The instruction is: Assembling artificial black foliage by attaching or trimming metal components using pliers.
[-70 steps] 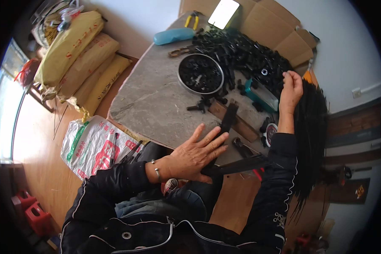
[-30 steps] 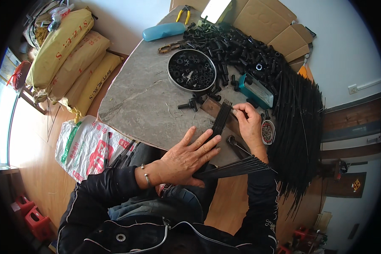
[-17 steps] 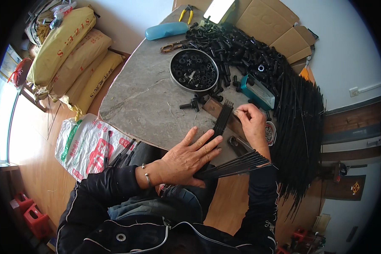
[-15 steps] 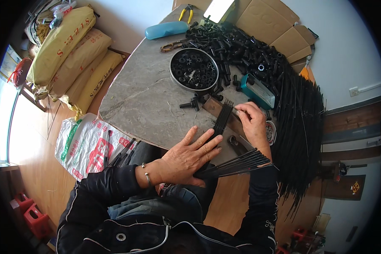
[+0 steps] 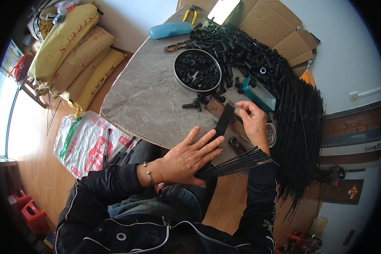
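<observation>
We see our left hand [image 5: 190, 158] spread flat, fingers extended and unclenched, pressing down on a row of thin black rods [image 5: 223, 122] that runs out from under the fingertips. Our right hand [image 5: 252, 122] arches over the rods' far end, fingertips pinching them there. A fanned bundle of black rods [image 5: 237, 163] lies under our right wrist. Beyond the fingers sits a round tin of black parts [image 5: 197, 70].

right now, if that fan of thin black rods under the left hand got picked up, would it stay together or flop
The thin black rods would likely scatter: they already splay into a fan past the left hand, with nothing visibly binding them. Each looks straight where it overhangs the table, so probably fairly stiff. Being thin and apparently round, loose ones may roll.
</observation>
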The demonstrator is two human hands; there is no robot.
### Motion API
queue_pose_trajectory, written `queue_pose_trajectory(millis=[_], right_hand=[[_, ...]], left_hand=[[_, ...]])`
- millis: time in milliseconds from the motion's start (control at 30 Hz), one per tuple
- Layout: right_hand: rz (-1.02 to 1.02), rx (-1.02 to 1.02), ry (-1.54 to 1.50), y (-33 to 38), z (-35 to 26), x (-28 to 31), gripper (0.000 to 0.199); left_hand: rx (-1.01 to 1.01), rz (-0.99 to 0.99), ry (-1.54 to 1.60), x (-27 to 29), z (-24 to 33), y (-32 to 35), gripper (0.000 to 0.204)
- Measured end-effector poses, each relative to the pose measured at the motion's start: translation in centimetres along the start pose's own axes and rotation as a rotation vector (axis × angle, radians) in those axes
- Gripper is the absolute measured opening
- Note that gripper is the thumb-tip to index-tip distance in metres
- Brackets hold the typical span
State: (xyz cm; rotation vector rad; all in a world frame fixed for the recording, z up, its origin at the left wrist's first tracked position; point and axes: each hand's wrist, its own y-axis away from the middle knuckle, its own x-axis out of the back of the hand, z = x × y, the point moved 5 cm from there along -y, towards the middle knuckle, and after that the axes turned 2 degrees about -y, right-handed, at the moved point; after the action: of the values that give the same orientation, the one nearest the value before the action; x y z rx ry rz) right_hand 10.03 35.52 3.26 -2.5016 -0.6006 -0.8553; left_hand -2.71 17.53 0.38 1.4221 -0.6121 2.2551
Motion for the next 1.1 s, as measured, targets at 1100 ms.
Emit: queue_pose_trajectory(millis=[1100], right_hand=[[-0.089, -0.060, 0.284, 1.9, -0.6, 2.7, 0.010]], left_hand=[[-0.047, 0.058, 0.024, 0.1, -0.1, 0.4, 0.101]])
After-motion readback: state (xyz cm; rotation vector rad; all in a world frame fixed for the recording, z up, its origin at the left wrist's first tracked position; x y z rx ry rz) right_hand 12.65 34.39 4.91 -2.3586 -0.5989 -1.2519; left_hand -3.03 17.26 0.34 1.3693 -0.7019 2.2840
